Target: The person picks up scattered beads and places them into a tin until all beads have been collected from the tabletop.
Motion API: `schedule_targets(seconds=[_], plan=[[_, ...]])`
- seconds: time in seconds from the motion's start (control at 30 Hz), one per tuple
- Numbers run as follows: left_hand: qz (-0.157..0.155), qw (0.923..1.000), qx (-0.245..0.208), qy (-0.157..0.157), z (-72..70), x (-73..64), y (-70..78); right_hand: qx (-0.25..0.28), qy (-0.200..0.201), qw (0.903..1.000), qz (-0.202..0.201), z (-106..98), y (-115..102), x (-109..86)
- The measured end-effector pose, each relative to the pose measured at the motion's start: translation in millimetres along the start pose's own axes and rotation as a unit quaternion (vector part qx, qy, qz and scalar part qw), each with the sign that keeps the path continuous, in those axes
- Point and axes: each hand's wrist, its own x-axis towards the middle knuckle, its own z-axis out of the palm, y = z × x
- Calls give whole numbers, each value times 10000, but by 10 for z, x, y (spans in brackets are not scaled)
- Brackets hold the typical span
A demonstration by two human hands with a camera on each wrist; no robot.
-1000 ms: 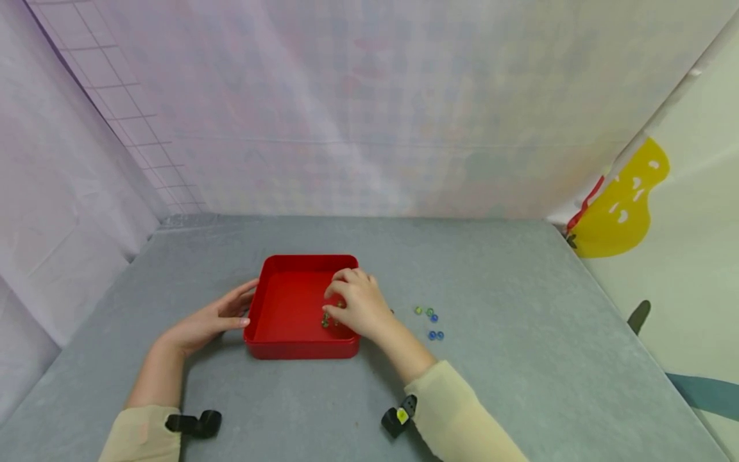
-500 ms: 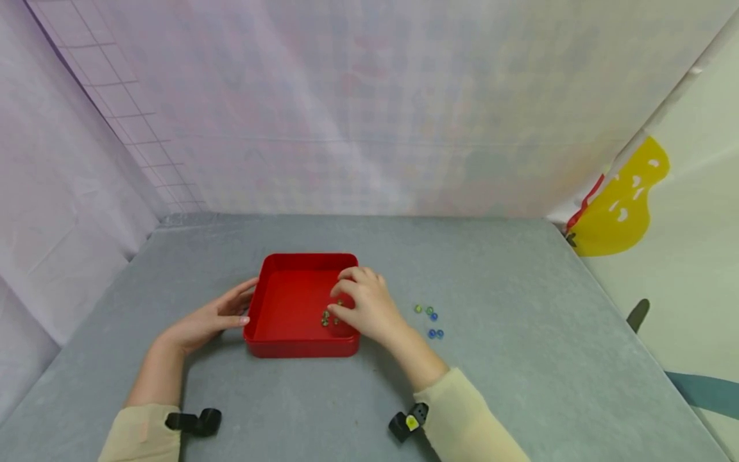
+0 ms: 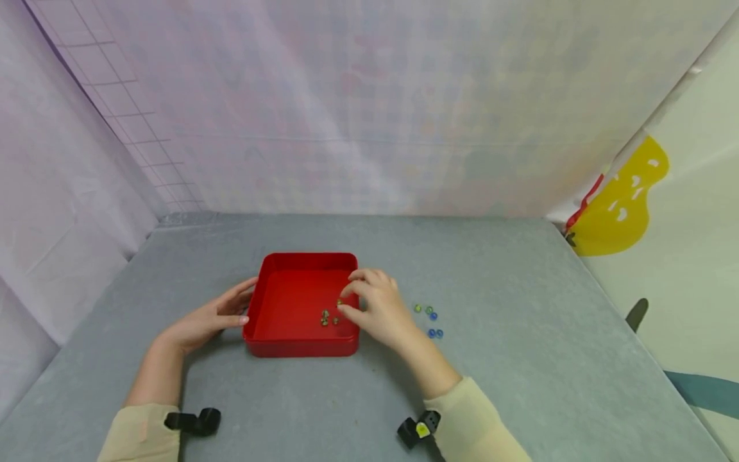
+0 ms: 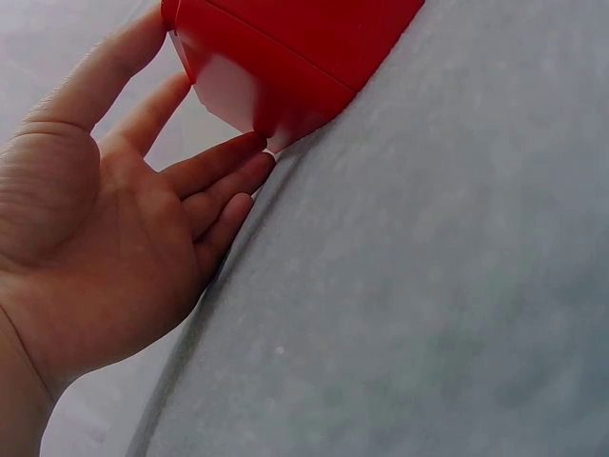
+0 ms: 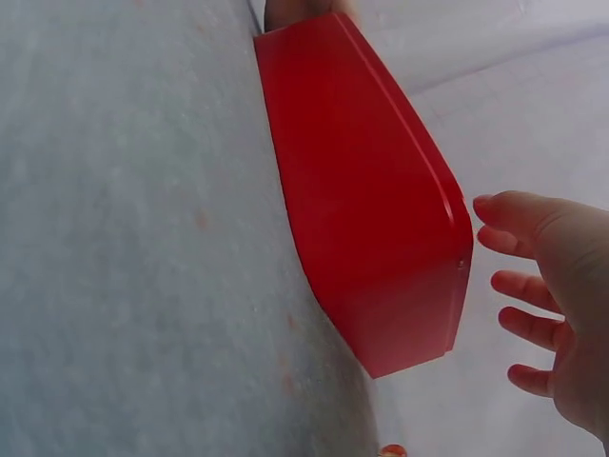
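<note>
A square red tray (image 3: 288, 301) with raised walls sits on the grey table, with several small greenish-brown marbles (image 3: 325, 317) on its floor toward the right. My left hand (image 3: 210, 321) rests against the tray's left side; the left wrist view shows its straight fingers (image 4: 214, 164) touching the red wall. Over the right rim hangs my right hand (image 3: 381, 307), its fingers spread and loosely bent. In the right wrist view nothing sits between the thumb and fingers of that right hand (image 5: 561, 295), which is beside the tray's upper edge.
To the right of the tray lie loose glass marbles: green ones (image 3: 417, 308) and blue ones (image 3: 432, 333). An orange-brown round thing (image 5: 392, 450) shows at the bottom of the right wrist view. White curtains (image 3: 369, 115) close off the table's back and sides.
My right hand has drawn back to the right, from inside the tray to over its right rim, uncovering more marbles on the tray's floor. The left hand stays in place.
</note>
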Motion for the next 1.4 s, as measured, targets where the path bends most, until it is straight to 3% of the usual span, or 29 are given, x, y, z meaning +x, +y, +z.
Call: schedule_targets(seconds=[0.93,1.4], plan=[[6,9999,91,-52,-4,2,-2,-313,196,9993,-49,-190,307,-194],[-7,10000,86,-4,1,4,-5,-342,71,9994,-21,-224,457,-278]])
